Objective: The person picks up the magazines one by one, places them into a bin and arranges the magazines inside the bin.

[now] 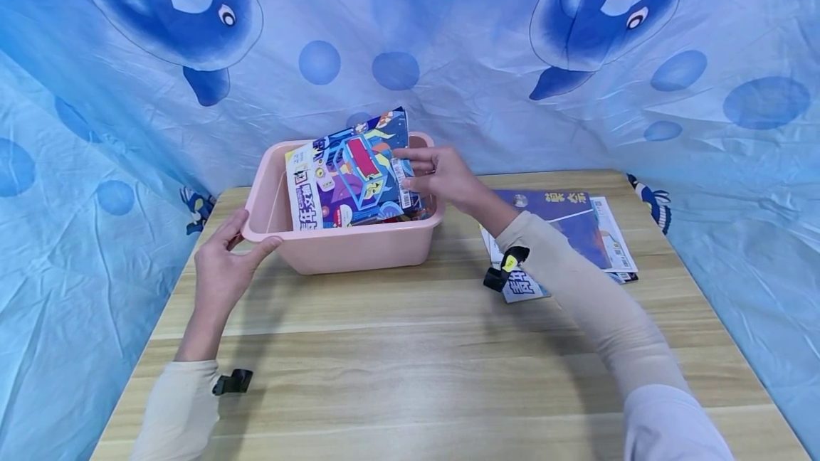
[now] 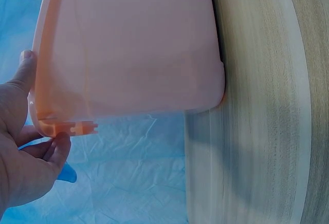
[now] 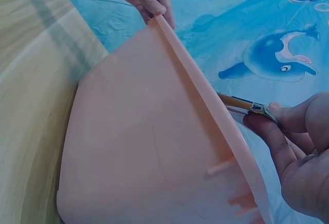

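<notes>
**A:** What colours are on the table?

**B:** The tub (image 1: 346,247) is plain pale pink. The magazine (image 1: 352,173) standing in it has a busy cover of deep blue and purple with a red panel, yellow touches and a white strip down one side. The magazines (image 1: 576,223) lying flat are dark blue with yellow lettering and white edges.

**A:** And the table and backdrop?

**B:** The table (image 1: 410,361) is light wood grain, striped in tan and beige. The cloth (image 1: 448,41) behind is sky blue, printed with dark blue dolphins, pink inside their mouths, and blue dots. The sleeves (image 1: 602,304) are cream.
</notes>
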